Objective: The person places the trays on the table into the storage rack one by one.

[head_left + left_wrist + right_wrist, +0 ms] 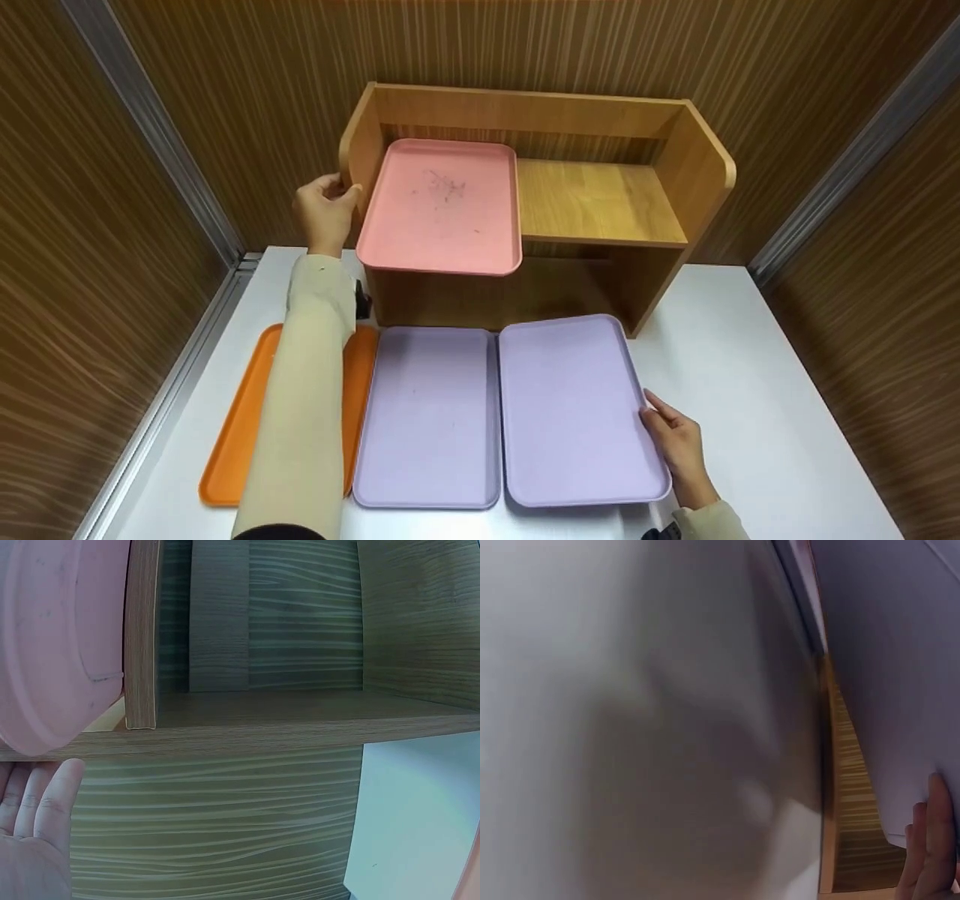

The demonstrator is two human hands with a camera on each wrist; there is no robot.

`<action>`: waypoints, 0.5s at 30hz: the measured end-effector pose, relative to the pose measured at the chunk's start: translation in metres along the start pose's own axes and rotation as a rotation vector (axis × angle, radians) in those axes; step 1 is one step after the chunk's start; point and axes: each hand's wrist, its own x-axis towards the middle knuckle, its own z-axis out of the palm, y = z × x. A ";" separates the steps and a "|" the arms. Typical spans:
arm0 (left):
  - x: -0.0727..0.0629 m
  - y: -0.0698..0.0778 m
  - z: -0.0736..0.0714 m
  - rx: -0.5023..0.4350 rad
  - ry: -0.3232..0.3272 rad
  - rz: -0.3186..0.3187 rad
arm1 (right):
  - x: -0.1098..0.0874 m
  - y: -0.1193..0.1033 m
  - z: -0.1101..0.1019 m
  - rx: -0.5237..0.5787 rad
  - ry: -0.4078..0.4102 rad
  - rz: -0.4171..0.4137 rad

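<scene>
My left hand (326,206) is at the left side panel of a wooden shelf (600,199). Its straight fingers (52,799) touch the panel's outer face in the left wrist view. The thumb shows by the panel's front edge in the head view. Beside that panel, a pink tray (442,206) with dark marks lies on the upper board and juts out in front. Low on the right, my right hand (679,446) grips the right edge of a lilac tray (574,412), thumb on top. Fingers (937,832) support the tilted tray's underside in the right wrist view.
A second lilac tray (427,420) lies on the white table (757,390) in the middle. An orange tray (232,450) is to its left, partly covered by my left sleeve (300,397). Wood-patterned walls (862,172) enclose the table at the back and both sides.
</scene>
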 end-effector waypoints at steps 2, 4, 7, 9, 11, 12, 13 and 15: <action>0.000 0.001 0.000 0.011 0.004 -0.002 | -0.001 -0.005 -0.002 0.011 0.008 0.005; 0.001 0.001 0.001 0.016 0.006 -0.003 | -0.002 -0.010 -0.003 0.025 0.015 0.014; 0.001 0.002 0.000 0.010 0.009 -0.004 | -0.004 -0.018 -0.005 0.038 0.019 0.028; 0.001 0.001 0.001 0.004 0.013 -0.002 | -0.006 -0.023 -0.007 0.035 0.009 0.056; 0.001 0.000 0.001 0.009 0.013 0.008 | -0.007 -0.027 -0.009 0.040 -0.003 0.084; 0.001 0.000 0.001 0.007 0.012 0.006 | -0.008 -0.029 -0.009 0.048 -0.002 0.091; 0.001 -0.001 0.001 0.004 0.012 0.006 | -0.009 -0.031 -0.010 0.060 -0.003 0.098; 0.001 -0.002 0.001 -0.001 0.008 0.003 | -0.011 -0.034 -0.011 0.096 0.001 0.101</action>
